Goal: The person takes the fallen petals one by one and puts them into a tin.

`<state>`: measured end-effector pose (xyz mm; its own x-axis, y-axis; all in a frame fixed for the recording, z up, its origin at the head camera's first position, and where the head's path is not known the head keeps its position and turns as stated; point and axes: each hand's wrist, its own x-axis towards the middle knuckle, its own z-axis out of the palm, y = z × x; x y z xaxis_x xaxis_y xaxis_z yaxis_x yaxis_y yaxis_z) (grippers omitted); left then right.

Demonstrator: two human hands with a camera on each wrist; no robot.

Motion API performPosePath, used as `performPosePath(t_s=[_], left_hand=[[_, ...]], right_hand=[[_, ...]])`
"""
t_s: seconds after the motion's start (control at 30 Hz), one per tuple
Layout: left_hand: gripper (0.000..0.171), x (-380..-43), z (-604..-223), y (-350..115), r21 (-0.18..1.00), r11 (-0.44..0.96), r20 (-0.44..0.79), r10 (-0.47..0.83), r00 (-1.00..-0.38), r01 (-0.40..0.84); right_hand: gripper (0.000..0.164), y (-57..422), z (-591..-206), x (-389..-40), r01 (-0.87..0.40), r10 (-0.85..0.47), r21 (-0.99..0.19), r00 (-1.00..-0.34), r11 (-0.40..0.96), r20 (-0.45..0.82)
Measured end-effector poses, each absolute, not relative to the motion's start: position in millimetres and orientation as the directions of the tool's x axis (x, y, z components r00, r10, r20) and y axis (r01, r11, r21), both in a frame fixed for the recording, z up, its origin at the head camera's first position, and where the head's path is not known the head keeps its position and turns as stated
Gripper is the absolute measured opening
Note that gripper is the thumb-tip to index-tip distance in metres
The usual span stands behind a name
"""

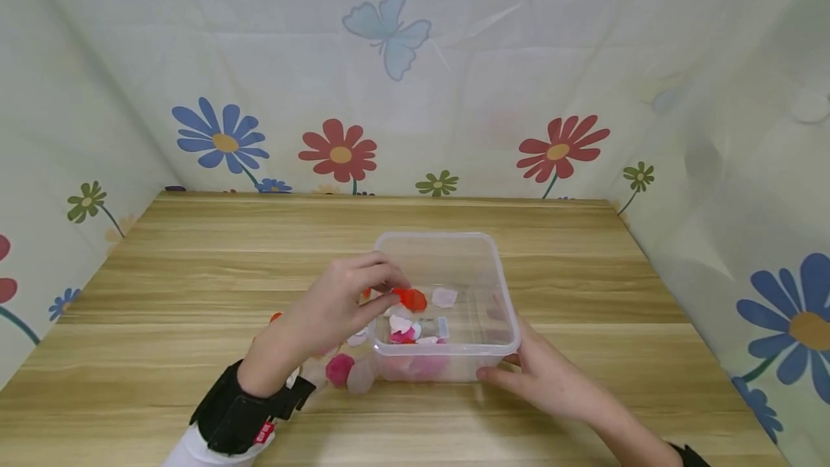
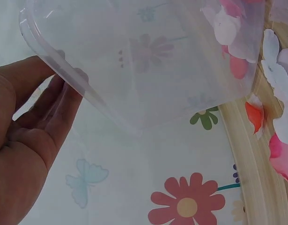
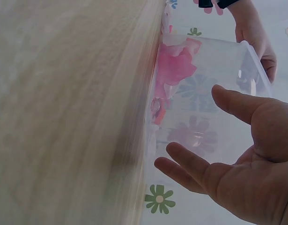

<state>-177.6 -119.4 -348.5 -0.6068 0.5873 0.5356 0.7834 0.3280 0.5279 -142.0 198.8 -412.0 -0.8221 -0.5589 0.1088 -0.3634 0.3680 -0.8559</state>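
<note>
A clear plastic container (image 1: 447,362) stands on the wooden table, with white, pink and orange-red flower petals (image 1: 402,334) inside. My left hand (image 1: 344,298) reaches over its left rim, fingers bent loosely and tips inside. Through the wall in the left wrist view, no petal shows between thumb and fingers. Just beyond these fingertips in the head view is an orange-red petal (image 1: 415,300). My right hand (image 3: 247,145) is at the container's right side, thumb and fingers spread along the wall; some fingers are hidden behind it in the head view.
Loose pink petals (image 1: 339,370) and white petals (image 1: 361,376) lie on the table left of the container, partly under my left forearm. A small pale-blue-edged rectangle (image 1: 443,327) shows in the container. Flower-printed cloth (image 1: 441,92) encloses the table's back and sides.
</note>
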Motion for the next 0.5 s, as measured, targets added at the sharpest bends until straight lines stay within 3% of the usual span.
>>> performPosePath(t_s=[0.23,0.5], left_hand=[[0.025,-182.8,-350.8,-124.1,0.542,0.339,0.551,0.547,-0.630,0.769],[0.028,-189.9,-355.8,-137.6,0.625,0.549,0.466,0.309,-0.829,0.555]], right_hand=[[0.099,197.0,-413.0,-141.6,-0.350,-0.570,-0.880,-0.813,0.320,0.117],[0.097,195.4,-412.0,-140.0,-0.354,-0.559,-0.872,-0.821,0.338,0.116]])
